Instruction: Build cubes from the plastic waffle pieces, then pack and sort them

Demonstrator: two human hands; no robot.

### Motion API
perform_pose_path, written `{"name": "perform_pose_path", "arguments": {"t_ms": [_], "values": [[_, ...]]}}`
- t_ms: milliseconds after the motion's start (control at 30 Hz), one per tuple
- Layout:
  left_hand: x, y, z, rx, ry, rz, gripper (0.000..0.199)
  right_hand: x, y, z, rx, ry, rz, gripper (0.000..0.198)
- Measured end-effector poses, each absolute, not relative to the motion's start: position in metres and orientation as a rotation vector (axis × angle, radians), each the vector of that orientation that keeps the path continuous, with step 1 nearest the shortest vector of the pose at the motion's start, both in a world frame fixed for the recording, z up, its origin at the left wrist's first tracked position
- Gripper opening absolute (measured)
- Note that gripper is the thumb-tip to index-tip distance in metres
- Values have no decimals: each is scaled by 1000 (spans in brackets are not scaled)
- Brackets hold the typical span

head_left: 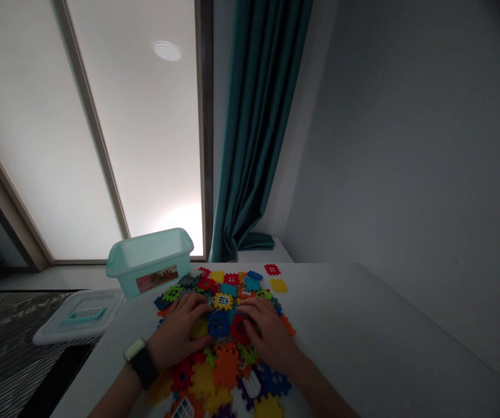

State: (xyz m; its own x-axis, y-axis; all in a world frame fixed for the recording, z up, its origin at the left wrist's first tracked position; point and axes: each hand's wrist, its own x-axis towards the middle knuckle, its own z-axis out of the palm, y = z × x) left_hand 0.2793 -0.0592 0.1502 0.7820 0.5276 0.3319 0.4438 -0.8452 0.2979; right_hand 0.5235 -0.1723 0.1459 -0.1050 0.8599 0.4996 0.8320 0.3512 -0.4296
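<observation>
In the head view, a pile of plastic toy pieces (226, 364) lies spread on the white table (354, 348), between and beneath the two hands. The left hand (182, 332), palm down, has thumb and fingers wide apart around a blue piece's (219, 324) near side; the right hand (271, 334) curls over a red piece (238, 329) — whether it pinches anything, I cannot tell. The pieces look light, stiff and rather smooth, probably hard to break; their notched edges should give fingertips the best hold. Palms hide part of the pile, overlapping layers blur together in dim light — and the nearest pieces are cut off below.
</observation>
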Motion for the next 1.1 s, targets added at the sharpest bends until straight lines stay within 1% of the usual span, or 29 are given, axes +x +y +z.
{"name": "perform_pose_path", "arguments": {"t_ms": [100,233,333,500,833,1100], "values": [[275,-55,150,2773,735,585,46,539,-170,148,-1516,-1862,25,27],[268,-50,158,2762,792,605,30,552,-167,146,-1568,-1825,30,24],[263,-48,165,2761,857,607,25,550,-166,143,-1565,-1843,45,24],[258,-45,170,2767,906,567,22,535,-169,139,-1517,-1913,79,25],[238,-33,178,2691,958,640,21,528,-172,141,-1508,-1939,121,26],[240,-38,179,2723,950,469,23,528,-170,139,-1504,-1948,126,25]]}}
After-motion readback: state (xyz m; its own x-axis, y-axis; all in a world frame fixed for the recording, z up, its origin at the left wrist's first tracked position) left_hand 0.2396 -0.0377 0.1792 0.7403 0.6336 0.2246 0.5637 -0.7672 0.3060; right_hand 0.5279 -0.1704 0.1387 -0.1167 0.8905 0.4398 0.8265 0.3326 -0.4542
